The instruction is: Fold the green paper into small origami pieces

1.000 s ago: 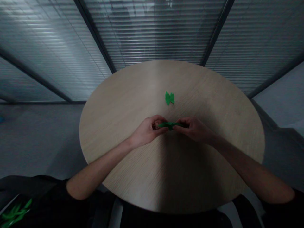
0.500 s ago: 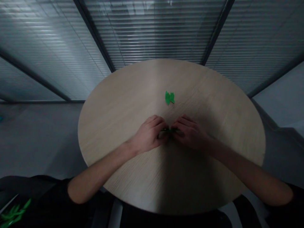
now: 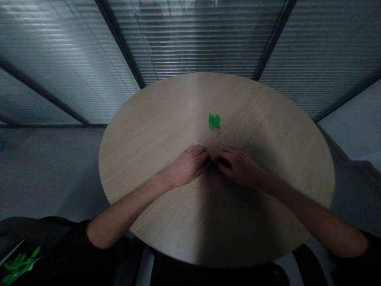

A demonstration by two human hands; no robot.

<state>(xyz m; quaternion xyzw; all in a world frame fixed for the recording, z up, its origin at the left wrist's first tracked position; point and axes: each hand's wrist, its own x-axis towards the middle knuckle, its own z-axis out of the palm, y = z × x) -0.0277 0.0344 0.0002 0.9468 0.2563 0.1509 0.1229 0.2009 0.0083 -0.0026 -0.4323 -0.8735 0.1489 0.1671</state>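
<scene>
My left hand (image 3: 192,163) and my right hand (image 3: 236,165) meet over the middle of the round wooden table (image 3: 166,119). Fingers and thumbs of both are pinched together around a small dark green piece (image 3: 213,162), most of which the fingers hide. Farther back, beyond my hands, a bright green leaf-like piece (image 3: 214,121) with two lobes lies on the tabletop.
Several green pieces (image 3: 20,264) lie in a dark container at the lower left, beside my left sleeve. Glass panels with blinds (image 3: 196,43) stand behind the table's far edge. Grey floor (image 3: 44,167) shows to the left.
My fingers have closed in over the small piece, so less of it shows. The whole view has shifted slightly; the green piece farther back keeps its place on the table.
</scene>
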